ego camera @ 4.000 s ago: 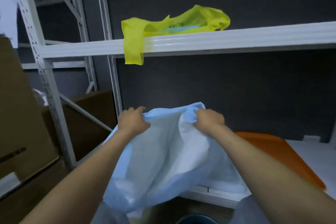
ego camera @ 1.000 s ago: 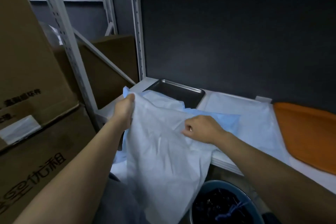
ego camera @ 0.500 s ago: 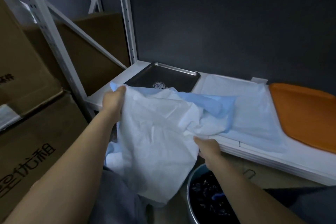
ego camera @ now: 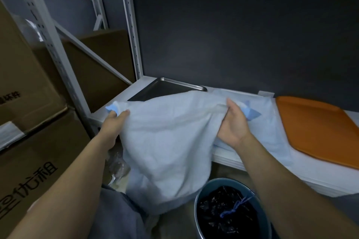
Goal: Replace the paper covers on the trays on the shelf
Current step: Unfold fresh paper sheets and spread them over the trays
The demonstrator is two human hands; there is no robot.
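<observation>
The person stretches a paper cover [ego camera: 167, 141] between both hands over the front edge of the white shelf [ego camera: 124, 95]. The sheet is thin, soft and matte. It is pale and whitish on the side facing the camera, and a stronger blue shows where its corners fold over. Its upper edge is pulled into a shallow sag, while the rest hangs in a loose, rumpled belly below the shelf's front edge.

The left hand [ego camera: 114, 122] pinches the sheet's left corner, fingers curled over the bunched blue tip. The right hand [ego camera: 233, 124] is turned palm up and grips the right end, with the thumb pressed on top of a gathered fold.

Behind the sheet, in the shelf's back left corner, sits a shallow rectangular steel tray [ego camera: 167, 88] with a rolled rim and rounded corners. Its near part is hidden by the cover.

A second pale sheet [ego camera: 272, 137] lies flat along the middle of the shelf. A smooth orange tray [ego camera: 314, 128] with rounded corners lies just beside it, toward the right end.

Below the front edge stands a round bin [ego camera: 229, 217] lined with crinkled black plastic. Brown cardboard boxes [ego camera: 29, 151] are stacked to the left.
</observation>
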